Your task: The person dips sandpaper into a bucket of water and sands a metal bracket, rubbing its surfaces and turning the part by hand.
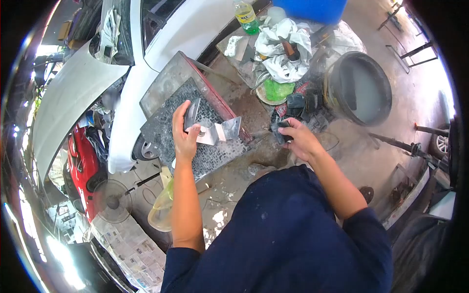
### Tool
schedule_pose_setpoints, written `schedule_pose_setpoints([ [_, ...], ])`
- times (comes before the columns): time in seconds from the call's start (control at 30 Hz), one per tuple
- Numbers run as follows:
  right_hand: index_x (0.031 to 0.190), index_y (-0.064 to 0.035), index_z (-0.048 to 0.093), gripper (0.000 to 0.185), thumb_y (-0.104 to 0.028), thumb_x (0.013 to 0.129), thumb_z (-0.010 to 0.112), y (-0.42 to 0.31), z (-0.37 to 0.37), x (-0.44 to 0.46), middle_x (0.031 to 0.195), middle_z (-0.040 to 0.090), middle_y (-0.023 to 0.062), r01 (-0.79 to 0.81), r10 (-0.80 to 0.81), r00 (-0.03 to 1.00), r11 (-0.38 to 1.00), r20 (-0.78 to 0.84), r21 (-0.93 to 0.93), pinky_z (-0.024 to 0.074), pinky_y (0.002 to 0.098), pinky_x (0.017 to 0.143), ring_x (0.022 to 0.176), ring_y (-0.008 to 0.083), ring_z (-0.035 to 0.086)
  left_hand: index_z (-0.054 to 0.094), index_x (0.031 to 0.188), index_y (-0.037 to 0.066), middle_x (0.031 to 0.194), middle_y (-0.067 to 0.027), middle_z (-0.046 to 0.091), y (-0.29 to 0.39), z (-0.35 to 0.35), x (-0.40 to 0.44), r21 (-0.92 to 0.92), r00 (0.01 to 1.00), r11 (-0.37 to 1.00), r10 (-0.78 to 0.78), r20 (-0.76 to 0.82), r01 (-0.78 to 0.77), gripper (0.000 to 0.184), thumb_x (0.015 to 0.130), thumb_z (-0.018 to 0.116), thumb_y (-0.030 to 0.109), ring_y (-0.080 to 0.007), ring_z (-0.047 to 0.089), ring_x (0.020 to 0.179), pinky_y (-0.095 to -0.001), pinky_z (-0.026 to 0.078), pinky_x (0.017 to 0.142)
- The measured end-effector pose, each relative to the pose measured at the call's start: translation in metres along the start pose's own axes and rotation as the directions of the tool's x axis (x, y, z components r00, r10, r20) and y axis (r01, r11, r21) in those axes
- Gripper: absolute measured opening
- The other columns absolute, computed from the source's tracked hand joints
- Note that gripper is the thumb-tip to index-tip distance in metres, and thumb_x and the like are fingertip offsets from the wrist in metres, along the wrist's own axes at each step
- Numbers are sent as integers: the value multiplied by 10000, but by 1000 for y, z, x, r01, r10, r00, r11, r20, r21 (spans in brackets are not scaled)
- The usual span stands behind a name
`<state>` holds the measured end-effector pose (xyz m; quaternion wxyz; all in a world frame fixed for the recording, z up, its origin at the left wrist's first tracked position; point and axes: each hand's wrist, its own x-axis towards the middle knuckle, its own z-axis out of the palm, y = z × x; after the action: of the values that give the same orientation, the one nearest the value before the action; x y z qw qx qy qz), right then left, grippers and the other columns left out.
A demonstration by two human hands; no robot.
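Observation:
My left hand [185,139] is closed on a bent, silvery metal bracket [210,135], with the thumb on its near side and the fingers round its left end. The bracket is over a black-and-grey patterned sheet [168,128] that lies on a worktable with a red edge [213,88]. Further right, my right hand [304,141] pinches a small dark pad [282,132] between thumb and fingers. The pad is apart from the bracket. Its exact kind cannot be made out.
A grey bucket of cloudy water [373,90] stands at the right. Beside it are a crumpled white plastic bag [273,46], a bowl with a green cloth [278,91] and a bottle of green liquid [246,19]. A white car [185,29] is behind the worktable; a fan [112,201] stands left.

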<state>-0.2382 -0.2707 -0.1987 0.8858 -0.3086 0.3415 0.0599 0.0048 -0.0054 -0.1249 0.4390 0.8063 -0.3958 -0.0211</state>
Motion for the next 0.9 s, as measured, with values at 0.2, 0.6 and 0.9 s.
schedule_pose_setpoints([
  [0.2,1347,-23,511,379,-99,1005,655,-28,16,-2,1213,604,100,-72,75,997,993,34,-92,600,397,898,1071,215,670,399,1608,68,1473,-112,529,-9,3,-10,-501,906,775,-420,49,386,737,941,707,116,-156,576,1190,-321,474,1047],
  [0.6,1291,6,640,295,-149,1042,622,21,107,-24,1102,748,93,102,-107,994,965,-6,-240,573,264,740,887,121,683,359,1612,43,1512,-189,518,-9,2,-23,-189,976,957,-218,27,219,871,861,800,75,-254,546,1330,-370,436,1114],
  [0.9,1190,-16,678,265,-240,1062,622,97,175,5,900,656,7,272,-388,902,852,-190,-448,544,268,609,743,93,599,325,1619,21,1392,-206,601,-26,4,-24,-151,989,978,-146,-15,142,869,900,802,127,-256,615,1213,-376,475,1072],
])
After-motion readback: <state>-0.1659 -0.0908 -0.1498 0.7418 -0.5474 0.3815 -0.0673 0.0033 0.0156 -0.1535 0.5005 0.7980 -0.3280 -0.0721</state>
